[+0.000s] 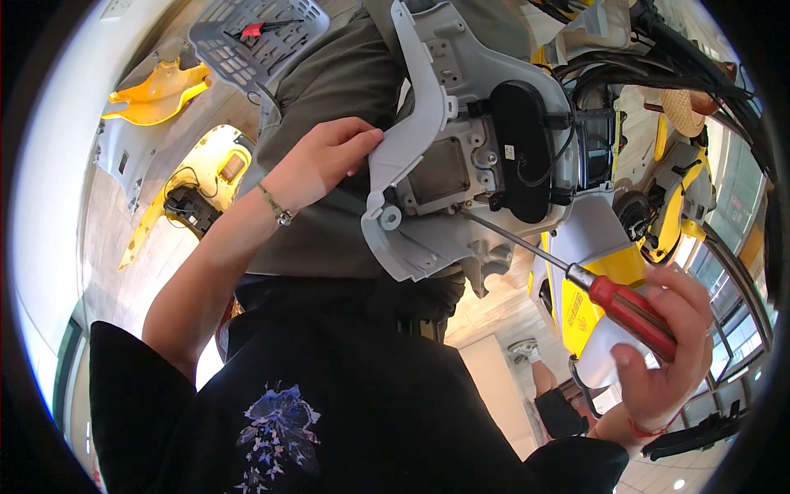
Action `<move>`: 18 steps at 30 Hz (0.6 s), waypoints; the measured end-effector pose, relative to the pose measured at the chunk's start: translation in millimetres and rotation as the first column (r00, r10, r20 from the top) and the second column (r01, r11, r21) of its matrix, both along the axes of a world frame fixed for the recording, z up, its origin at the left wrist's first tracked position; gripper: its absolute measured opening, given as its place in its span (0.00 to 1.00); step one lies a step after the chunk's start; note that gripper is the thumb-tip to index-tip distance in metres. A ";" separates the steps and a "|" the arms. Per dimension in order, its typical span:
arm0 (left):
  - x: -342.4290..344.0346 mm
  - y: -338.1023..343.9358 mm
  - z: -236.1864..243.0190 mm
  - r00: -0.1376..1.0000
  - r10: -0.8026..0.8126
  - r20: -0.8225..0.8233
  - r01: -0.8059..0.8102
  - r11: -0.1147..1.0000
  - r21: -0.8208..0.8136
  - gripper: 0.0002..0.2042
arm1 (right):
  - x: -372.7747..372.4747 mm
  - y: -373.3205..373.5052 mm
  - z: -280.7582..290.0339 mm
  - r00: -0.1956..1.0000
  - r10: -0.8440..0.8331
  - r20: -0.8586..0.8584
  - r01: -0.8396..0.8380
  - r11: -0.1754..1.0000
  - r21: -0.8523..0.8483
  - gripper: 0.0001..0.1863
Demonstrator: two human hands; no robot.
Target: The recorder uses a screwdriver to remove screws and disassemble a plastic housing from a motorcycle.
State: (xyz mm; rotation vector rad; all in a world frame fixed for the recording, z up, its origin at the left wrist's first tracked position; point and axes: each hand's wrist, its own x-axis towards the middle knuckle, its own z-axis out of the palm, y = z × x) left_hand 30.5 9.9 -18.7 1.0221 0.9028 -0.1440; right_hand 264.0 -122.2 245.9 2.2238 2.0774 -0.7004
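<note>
A grey moulded plastic panel (pixel 424 90) rests across my lap, with metal plates and screw bosses at its centre. My left hand (pixel 329 158) is closed on the panel's left edge, thumb and fingers pinching the rim. In my right hand (pixel 671 346) is a screwdriver (pixel 625 311) with a red handle, its fingers wrapped round the grip's end. The long shaft slants up to the left, and its tip meets the lower edge of the central metal plate, near a small screw. A black oval part (pixel 521 152) with a thin cable sits just right of that plate.
A grey plastic basket (pixel 239 41) holding a red-and-black tool stands at upper left. Yellow body panels (pixel 160 92) lie on the floor at left. Black cables (pixel 658 78) and a yellow-and-grey vehicle part (pixel 601 272) crowd the right. Another person's leg (pixel 543 379) shows lower right.
</note>
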 end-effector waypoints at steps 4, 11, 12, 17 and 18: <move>-1.4 0.4 -1.0 1.000 0.007 0.009 -0.007 1.000 0.004 0.16 | 2.0 -7.6 6.0 0.991 0.084 -0.107 -0.087 0.996 -0.025 0.17; 0.6 1.1 -0.3 1.000 0.006 0.018 -0.006 1.000 0.004 0.15 | 5.2 -11.3 3.5 0.993 -0.109 0.045 0.113 0.989 -0.092 0.15; 1.3 2.0 0.0 1.000 0.002 0.018 -0.003 1.000 0.004 0.15 | 2.8 -7.2 0.9 0.988 -0.146 -0.049 0.145 0.989 -0.021 0.14; 0.2 0.5 -4.4 1.000 0.019 -0.005 -0.019 1.000 0.018 0.15 | 4.3 -10.5 0.7 0.999 0.034 0.003 -0.034 0.999 0.019 0.16; 0.6 0.1 -4.3 1.000 0.020 -0.005 -0.020 1.000 0.019 0.15 | 7.3 -10.4 5.9 0.998 0.066 -0.008 -0.067 0.996 -0.053 0.17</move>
